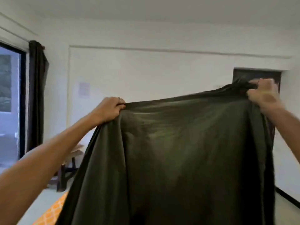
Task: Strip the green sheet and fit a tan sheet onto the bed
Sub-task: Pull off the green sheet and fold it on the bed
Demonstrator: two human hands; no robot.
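Dark olive-green sheet point(186, 151); orange-white lattice fabric point(52, 211); dark curtain point(36, 95).

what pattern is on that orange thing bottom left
White lattice lines on the orange fabric, seen in the head view.

Left edge of your view: a window point(9, 103) with a dark frame, daylight and blurred greenery beyond. Just beside it hangs a dark curtain point(37, 95), bunched against the white wall point(146, 70). A pale paper notice point(84, 89) is stuck on that wall; its print is too blurred to read. Low left stands a dark wooden stool point(68, 168), possibly a small table. Orange-and-white patterned fabric point(50, 213) shows at the bottom. A dark doorway point(253, 75) sits far right.
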